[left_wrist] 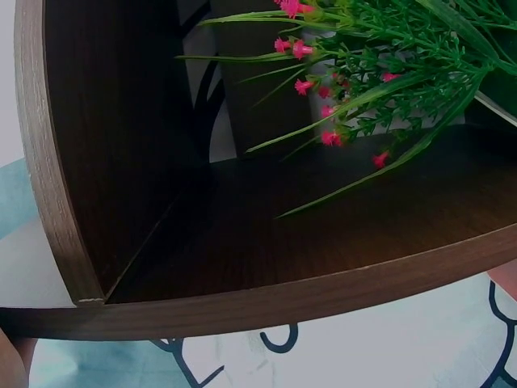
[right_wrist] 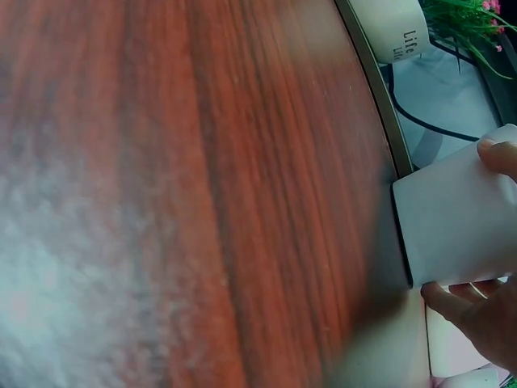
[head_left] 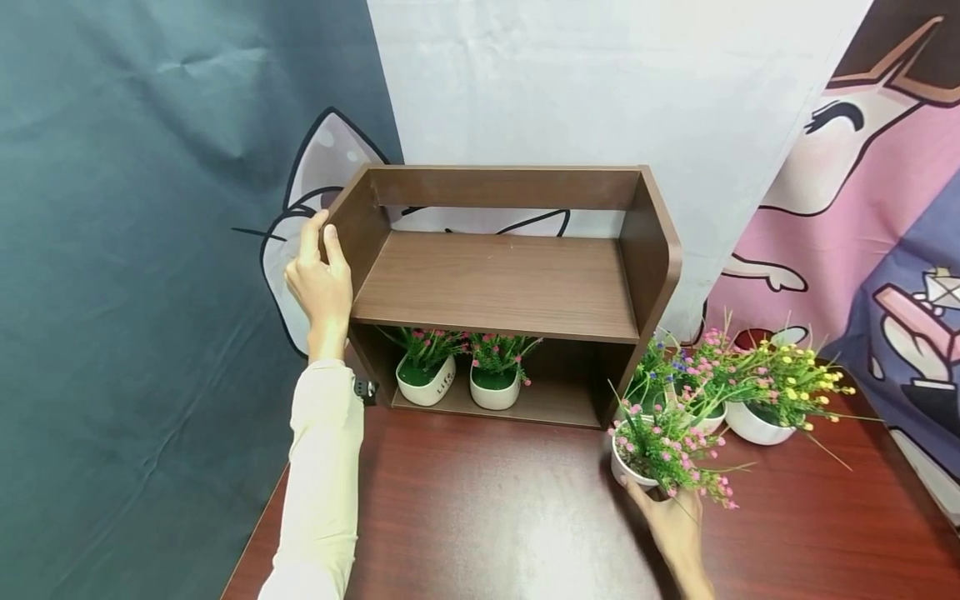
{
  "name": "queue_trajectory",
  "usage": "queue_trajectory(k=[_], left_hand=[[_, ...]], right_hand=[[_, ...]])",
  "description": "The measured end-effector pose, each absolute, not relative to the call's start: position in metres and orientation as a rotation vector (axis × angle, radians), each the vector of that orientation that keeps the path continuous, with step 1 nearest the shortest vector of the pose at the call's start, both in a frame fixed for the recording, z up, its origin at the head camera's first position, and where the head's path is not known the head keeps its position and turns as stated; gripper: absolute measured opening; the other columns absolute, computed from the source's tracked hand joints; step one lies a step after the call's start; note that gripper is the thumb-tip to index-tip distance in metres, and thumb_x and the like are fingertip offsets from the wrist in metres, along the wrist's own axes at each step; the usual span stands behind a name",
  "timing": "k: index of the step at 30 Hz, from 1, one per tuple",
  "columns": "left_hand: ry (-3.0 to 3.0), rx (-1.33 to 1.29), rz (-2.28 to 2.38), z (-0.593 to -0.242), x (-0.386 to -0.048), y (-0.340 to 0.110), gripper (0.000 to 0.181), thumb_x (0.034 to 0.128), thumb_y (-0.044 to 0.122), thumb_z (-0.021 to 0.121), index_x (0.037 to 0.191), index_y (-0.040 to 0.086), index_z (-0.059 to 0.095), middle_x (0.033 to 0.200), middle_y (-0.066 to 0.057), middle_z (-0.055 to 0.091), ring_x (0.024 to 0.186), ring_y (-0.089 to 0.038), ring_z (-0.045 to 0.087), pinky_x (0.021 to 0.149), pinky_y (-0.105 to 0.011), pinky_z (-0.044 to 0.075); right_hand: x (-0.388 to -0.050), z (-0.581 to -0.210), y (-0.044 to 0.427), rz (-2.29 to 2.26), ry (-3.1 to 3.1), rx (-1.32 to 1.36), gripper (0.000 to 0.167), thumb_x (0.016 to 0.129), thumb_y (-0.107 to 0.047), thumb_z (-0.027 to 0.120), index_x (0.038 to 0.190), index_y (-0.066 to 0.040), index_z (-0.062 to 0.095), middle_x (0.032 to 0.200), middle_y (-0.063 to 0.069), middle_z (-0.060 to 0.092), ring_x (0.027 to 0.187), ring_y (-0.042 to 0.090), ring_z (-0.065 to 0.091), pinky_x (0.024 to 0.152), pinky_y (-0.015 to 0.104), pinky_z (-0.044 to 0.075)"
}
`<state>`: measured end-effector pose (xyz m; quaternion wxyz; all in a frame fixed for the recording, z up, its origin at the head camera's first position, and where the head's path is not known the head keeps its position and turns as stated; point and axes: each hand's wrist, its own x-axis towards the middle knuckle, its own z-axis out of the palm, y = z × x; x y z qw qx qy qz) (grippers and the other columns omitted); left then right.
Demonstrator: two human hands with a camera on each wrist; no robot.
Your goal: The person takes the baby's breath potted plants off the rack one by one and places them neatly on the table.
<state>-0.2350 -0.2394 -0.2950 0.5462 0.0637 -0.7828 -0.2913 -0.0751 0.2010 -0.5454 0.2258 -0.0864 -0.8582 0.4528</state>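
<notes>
At the right front corner of the brown shelf unit (head_left: 495, 283), my right hand (head_left: 671, 529) holds a potted artificial plant with pink flowers (head_left: 675, 450) by its white pot (right_wrist: 456, 214). The right wrist view shows thumb and fingers on opposite sides of this pot. Whether its base touches the table cannot be told. My left hand (head_left: 318, 279) grips the upper front corner of the unit's left side panel (head_left: 352, 229), thumb and index finger either side of its edge. In the lower compartment stand two potted plants: one lettered "Life" (head_left: 426, 382), the other plain white (head_left: 495, 385).
Right of the unit, several potted plants cluster, including a yellow-flowered one (head_left: 765, 417) and a blue-flowered one (head_left: 660, 367). The reddish wooden table (head_left: 480, 508) extends in front. A printed cloth backdrop (head_left: 525, 83) hangs behind and a dark teal cloth (head_left: 150, 250) at the left.
</notes>
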Motion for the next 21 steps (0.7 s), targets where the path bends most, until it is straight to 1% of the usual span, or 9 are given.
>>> queue_trajectory(k=[4, 7, 8, 10, 11, 15, 16, 18, 21], left_hand=[[-1.861, 0.154, -0.696, -0.294, -0.235, -0.238, 0.032, 0.0969, 0.034, 0.047, 0.115, 0.016, 0.066, 0.098, -0.008, 0.069, 0.053, -0.033, 0.046, 0.062, -0.046, 0.039], [-1.859, 0.151, -0.698, -0.294, -0.235, -0.238, 0.032, 0.0970, 0.033, 0.047, 0.115, 0.016, 0.066, 0.098, -0.009, 0.069, 0.053, -0.032, 0.046, 0.062, -0.047, 0.039], [-1.857, 0.151, -0.699, -0.294, -0.235, -0.237, 0.031, 0.0970, 0.033, 0.047, 0.115, 0.016, 0.067, 0.097, -0.009, 0.069, 0.052, -0.032, 0.045, 0.061, -0.047, 0.039], [-1.854, 0.152, -0.698, -0.294, -0.235, -0.237, 0.031, 0.0970, 0.032, 0.048, 0.115, 0.015, 0.067, 0.096, -0.009, 0.069, 0.052, -0.031, 0.045, 0.061, -0.047, 0.039], [-1.852, 0.153, -0.698, -0.294, -0.235, -0.237, 0.031, 0.0970, 0.032, 0.048, 0.115, 0.015, 0.067, 0.096, -0.010, 0.069, 0.052, -0.031, 0.045, 0.061, -0.047, 0.039], [-1.854, 0.157, -0.700, -0.295, -0.236, -0.238, 0.032, 0.0969, 0.033, 0.048, 0.115, 0.015, 0.067, 0.095, -0.010, 0.069, 0.052, -0.031, 0.045, 0.062, -0.046, 0.039], [-1.853, 0.160, -0.700, -0.295, -0.236, -0.238, 0.031, 0.0969, 0.032, 0.048, 0.115, 0.015, 0.067, 0.095, -0.011, 0.069, 0.052, -0.031, 0.044, 0.063, -0.046, 0.039], [-1.853, 0.161, -0.699, -0.295, -0.236, -0.238, 0.031, 0.0969, 0.032, 0.048, 0.115, 0.015, 0.066, 0.094, -0.011, 0.069, 0.052, -0.031, 0.044, 0.062, -0.047, 0.039], [-1.849, 0.164, -0.694, -0.296, -0.236, -0.238, 0.031, 0.0970, 0.032, 0.048, 0.115, 0.015, 0.066, 0.092, -0.012, 0.069, 0.051, -0.030, 0.041, 0.061, -0.047, 0.038]], right_hand=[[-0.078, -0.545, 0.204, 1.269, -2.354, -0.237, 0.075, 0.057, -0.012, 0.088, 0.122, -0.002, 0.053, 0.113, 0.022, 0.059, 0.105, 0.036, 0.053, 0.087, 0.019, 0.032], [-0.081, -0.545, 0.207, 1.294, -2.353, -0.252, 0.078, 0.058, -0.012, 0.088, 0.127, -0.004, 0.052, 0.118, 0.021, 0.058, 0.108, 0.035, 0.052, 0.089, 0.013, 0.029], [-0.082, -0.546, 0.208, 1.300, -2.358, -0.260, 0.078, 0.058, -0.012, 0.088, 0.126, -0.004, 0.052, 0.118, 0.021, 0.058, 0.108, 0.034, 0.052, 0.089, 0.014, 0.029], [-0.084, -0.546, 0.209, 1.313, -2.369, -0.285, 0.075, 0.059, -0.013, 0.088, 0.125, -0.003, 0.054, 0.115, 0.021, 0.060, 0.106, 0.034, 0.053, 0.087, 0.019, 0.032], [-0.084, -0.546, 0.210, 1.319, -2.374, -0.296, 0.074, 0.060, -0.014, 0.088, 0.124, -0.002, 0.054, 0.114, 0.022, 0.060, 0.107, 0.034, 0.053, 0.088, 0.022, 0.033], [-0.085, -0.545, 0.212, 1.331, -2.401, -0.339, 0.061, 0.063, -0.019, 0.086, 0.113, 0.001, 0.058, 0.104, 0.025, 0.063, 0.101, 0.036, 0.057, 0.085, 0.038, 0.036], [-0.085, -0.545, 0.212, 1.339, -2.406, -0.345, 0.060, 0.064, -0.019, 0.086, 0.112, 0.002, 0.058, 0.103, 0.025, 0.063, 0.101, 0.037, 0.057, 0.085, 0.040, 0.036], [-0.085, -0.544, 0.213, 1.332, -2.422, -0.364, 0.054, 0.065, -0.022, 0.085, 0.105, 0.004, 0.060, 0.098, 0.027, 0.064, 0.096, 0.038, 0.058, 0.082, 0.043, 0.037], [-0.086, -0.544, 0.213, 1.287, -2.445, -0.363, 0.051, 0.066, -0.023, 0.084, 0.100, 0.006, 0.060, 0.093, 0.028, 0.063, 0.090, 0.041, 0.058, 0.080, 0.047, 0.039]])
